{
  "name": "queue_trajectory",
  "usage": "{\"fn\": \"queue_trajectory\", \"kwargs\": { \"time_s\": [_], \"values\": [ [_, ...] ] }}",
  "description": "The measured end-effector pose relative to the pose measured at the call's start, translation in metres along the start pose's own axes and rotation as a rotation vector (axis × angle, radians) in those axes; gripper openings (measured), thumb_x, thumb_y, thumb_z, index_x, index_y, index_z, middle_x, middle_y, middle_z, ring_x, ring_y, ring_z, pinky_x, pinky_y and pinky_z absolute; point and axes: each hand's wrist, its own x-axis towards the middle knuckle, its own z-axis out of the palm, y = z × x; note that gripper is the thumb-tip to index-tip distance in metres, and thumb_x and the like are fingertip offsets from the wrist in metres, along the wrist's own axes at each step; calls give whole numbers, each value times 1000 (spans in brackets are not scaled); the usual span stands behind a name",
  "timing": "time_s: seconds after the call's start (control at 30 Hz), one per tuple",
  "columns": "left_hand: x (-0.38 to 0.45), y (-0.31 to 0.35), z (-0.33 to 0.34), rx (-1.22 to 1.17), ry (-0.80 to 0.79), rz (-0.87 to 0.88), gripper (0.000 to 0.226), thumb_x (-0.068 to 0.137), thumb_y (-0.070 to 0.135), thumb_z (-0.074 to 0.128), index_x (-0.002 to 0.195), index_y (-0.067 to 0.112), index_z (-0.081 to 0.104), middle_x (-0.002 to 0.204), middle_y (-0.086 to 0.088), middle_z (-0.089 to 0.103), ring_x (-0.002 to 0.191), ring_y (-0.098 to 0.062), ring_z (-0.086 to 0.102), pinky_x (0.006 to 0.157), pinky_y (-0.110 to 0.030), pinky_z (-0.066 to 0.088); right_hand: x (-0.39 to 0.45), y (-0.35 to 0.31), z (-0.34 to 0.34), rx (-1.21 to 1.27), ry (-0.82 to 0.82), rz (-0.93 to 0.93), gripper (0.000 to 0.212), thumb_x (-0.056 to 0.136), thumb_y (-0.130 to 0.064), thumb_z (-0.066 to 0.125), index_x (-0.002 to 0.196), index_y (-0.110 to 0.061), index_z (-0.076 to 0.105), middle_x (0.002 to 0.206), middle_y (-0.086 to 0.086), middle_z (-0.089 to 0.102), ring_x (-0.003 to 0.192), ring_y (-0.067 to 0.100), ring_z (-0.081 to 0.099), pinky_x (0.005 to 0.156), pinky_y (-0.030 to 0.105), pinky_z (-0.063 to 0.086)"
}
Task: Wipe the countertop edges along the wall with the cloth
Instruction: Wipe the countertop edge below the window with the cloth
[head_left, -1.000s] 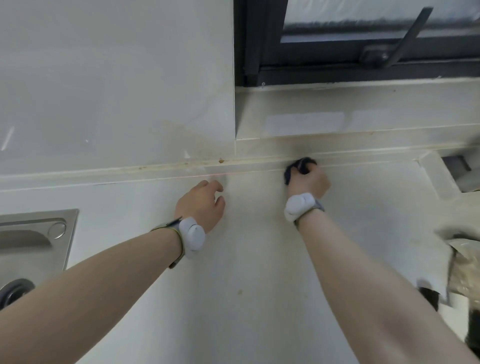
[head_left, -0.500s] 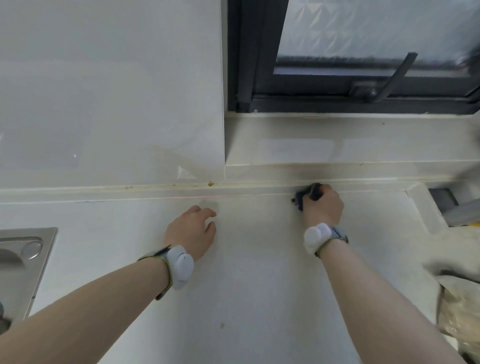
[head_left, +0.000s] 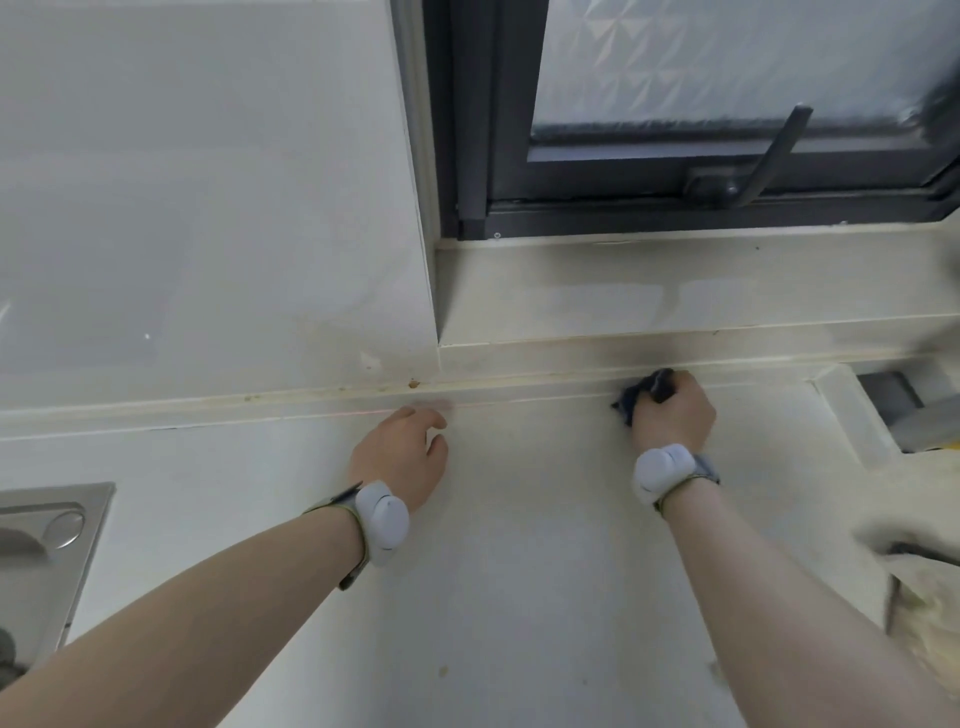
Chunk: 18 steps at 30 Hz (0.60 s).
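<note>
Head view of a pale countertop (head_left: 519, 571) meeting a wall, with the dark-framed window (head_left: 701, 171) taken as the landmark. The right hand (head_left: 670, 415) lies below the window's lower frame, its fingers curled tightly round a bunched dark blue cloth (head_left: 641, 395); the cloth is pressed against the raised edge strip (head_left: 311, 397) where the countertop joins the ledge under the window, and only its upper and left parts show beyond the fingers. The left hand (head_left: 402, 457) rests on the countertop below and just left of the window's left frame corner, holding nothing, fingers loosely bent with their tips near the same edge strip. Each wrist carries a light grey band-mounted device (head_left: 384, 519). A small brown stain (head_left: 414, 384) sits on the edge strip below the window's left corner, between the two hands but nearer the left. A steel sink (head_left: 47, 535) occupies the frame edge far left of the window. Blurred pale material (head_left: 924, 597) lies on the countertop well below the window's right end; its nature cannot be told.
</note>
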Motion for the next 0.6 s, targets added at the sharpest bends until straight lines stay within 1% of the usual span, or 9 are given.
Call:
{"fn": "queue_trajectory", "kwargs": {
  "time_s": [0.07,0.13,0.17,0.23,0.3,0.37,0.4,0.5,0.6],
  "values": [
    [-2,2,1,0,-7,2,25,92,30,48,114,30,61,100,7,57,93,-20,56,73,-28,44,-31,-18,19,74,-35,-76,8,83,-9,58,83,-2,62,91,21,63,80,37,56,63,31,31],
    [-8,0,2,7,-15,1,24,92,30,48,112,31,61,93,9,54,89,-20,57,73,-30,47,-63,-36,39,139,-102,-156,3,81,-8,59,80,-5,59,91,18,59,81,35,54,62,28,24],
    [-12,-1,2,16,-19,0,24,91,30,48,112,31,61,90,9,52,87,-20,57,73,-31,48,-78,-45,49,163,-128,-187,1,81,-6,59,81,-6,58,90,17,58,80,34,53,62,26,24],
    [-20,-6,1,29,-23,8,24,91,31,48,111,31,61,89,9,52,85,-19,57,72,-33,49,-107,-64,67,181,-190,-242,7,79,-4,58,86,-7,58,95,15,56,82,32,53,65,27,33],
    [-25,-10,-2,37,-27,11,23,90,31,49,111,31,60,89,8,53,83,-20,57,71,-32,49,-132,-80,84,141,-286,-393,11,79,-4,60,90,-7,59,99,15,57,88,32,54,72,33,44],
    [-28,-14,-8,64,-43,6,23,90,29,49,109,29,61,91,5,54,83,-22,57,71,-33,50,-152,-95,98,39,-394,-570,16,80,-5,61,95,-8,58,102,15,57,91,33,54,73,35,47],
    [-30,-16,-11,79,-50,1,22,90,29,49,108,28,61,91,4,54,82,-23,57,70,-34,50,-158,-101,102,9,-451,-609,18,80,-5,61,97,-10,57,104,15,56,91,33,55,70,34,46],
    [-34,-26,-17,84,-43,-15,22,89,30,49,109,30,60,88,5,52,82,-23,57,68,-32,47,-159,-110,102,-18,-538,-666,18,77,-4,61,89,-15,53,101,14,55,87,34,56,65,33,43],
    [-38,-32,-21,79,-26,-19,24,89,33,48,110,32,59,88,9,52,83,-21,56,68,-29,45,-138,-97,87,-48,-526,-610,18,78,-11,64,86,-17,49,101,13,56,87,33,57,69,32,47]
  ]
}}
